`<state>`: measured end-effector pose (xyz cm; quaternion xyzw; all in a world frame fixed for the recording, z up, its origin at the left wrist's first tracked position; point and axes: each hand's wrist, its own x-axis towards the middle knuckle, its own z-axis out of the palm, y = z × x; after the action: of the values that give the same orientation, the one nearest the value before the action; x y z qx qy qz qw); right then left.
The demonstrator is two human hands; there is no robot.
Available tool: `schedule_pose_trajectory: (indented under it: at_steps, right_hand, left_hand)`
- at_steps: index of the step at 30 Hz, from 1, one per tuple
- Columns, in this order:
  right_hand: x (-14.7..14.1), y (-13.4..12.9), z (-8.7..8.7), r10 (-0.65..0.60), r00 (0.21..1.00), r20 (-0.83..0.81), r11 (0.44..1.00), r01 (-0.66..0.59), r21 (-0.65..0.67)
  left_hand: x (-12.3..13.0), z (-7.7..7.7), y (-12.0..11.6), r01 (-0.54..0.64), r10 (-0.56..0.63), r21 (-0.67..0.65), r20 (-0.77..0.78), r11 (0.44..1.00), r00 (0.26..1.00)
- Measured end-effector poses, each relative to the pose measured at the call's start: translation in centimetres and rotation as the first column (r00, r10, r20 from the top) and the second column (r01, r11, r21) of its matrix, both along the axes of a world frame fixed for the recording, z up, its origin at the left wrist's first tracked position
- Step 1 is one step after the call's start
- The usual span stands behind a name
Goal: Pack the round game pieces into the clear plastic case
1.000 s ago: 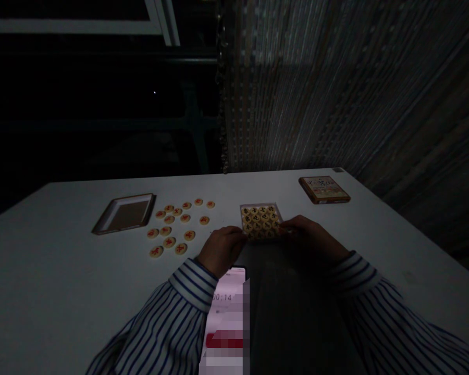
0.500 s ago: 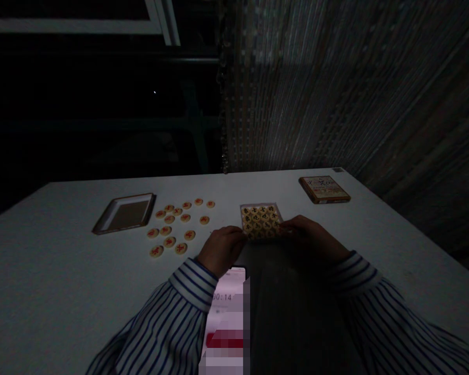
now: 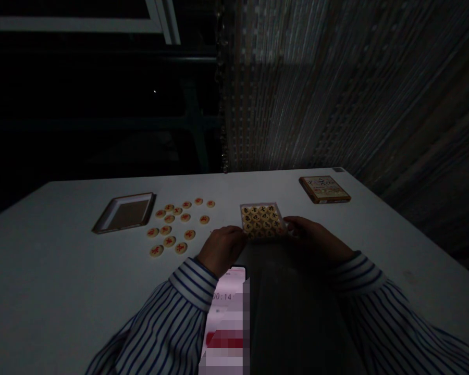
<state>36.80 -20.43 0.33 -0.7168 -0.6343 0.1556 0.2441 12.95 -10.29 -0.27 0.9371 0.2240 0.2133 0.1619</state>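
A small clear-edged tray lies on the white table, filled with rows of round pieces that bear black characters. My left hand is closed at the tray's lower left corner, its fingertips gripping the edge. At the tray's right side is my right hand, fingers bent and slightly apart, with the thumb side in shadow; nothing shows between them. Left of the tray, several loose round pieces with red characters lie face up, spread apart.
An open shallow box part rests at the left of the table. A closed decorated box is at the back right. A lit phone lies near my left sleeve. Behind the table hangs a string curtain.
My right hand has moved slightly right, away from the tray's right edge, and its fingers have loosened. My left hand stays at the tray's corner.
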Motion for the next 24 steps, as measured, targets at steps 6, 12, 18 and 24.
schedule_pose_trajectory:
  at_steps: [6, 12, 18, 24]
  right_hand:
    - [-0.52, -0.16, 0.12, 0.030, 0.999, -0.030, 1.000, -0.030, 0.004]
    - [-0.13, 0.12, -0.68, 0.046, 0.999, -0.003, 0.996, -0.046, 0.070]
    - [-0.18, -0.04, -0.41, 0.078, 0.997, -0.002, 0.995, -0.078, 0.062]
    - [-0.10, 0.01, -0.49, 0.064, 0.998, 0.001, 0.996, -0.064, 0.064]
  left_hand:
    - [0.03, 0.21, -0.13, -0.008, 0.008, 0.032, -0.023, 0.999, 1.000]
    - [0.02, 0.18, -0.05, -0.004, 0.005, 0.024, -0.020, 1.000, 1.000]
    - [0.04, 0.16, 0.00, -0.008, 0.009, 0.013, -0.044, 1.000, 0.999]
    - [0.04, 0.03, -0.01, -0.007, 0.007, 0.020, -0.018, 1.000, 1.000]
